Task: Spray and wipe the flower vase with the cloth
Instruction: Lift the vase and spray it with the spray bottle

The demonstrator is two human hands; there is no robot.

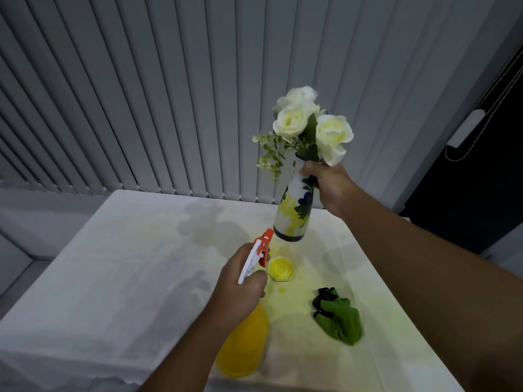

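My right hand (329, 185) grips the neck of a white flower vase (293, 210) with blue and yellow painting, held tilted above the table. White roses (308, 123) stick out of its mouth. My left hand (240, 287) holds a yellow spray bottle (243, 343) by its white and orange trigger head (261, 250), whose nozzle points at the vase's base from close by. A crumpled green cloth (341, 318) lies on the table to the right, below the vase, touched by neither hand.
A white cloth-covered table (113, 278) with damp patches and yellow stains. A small yellow octagonal dish (281, 268) sits under the vase. Grey vertical blinds (169, 94) hang behind the table; a dark panel (467, 193) stands at the right.
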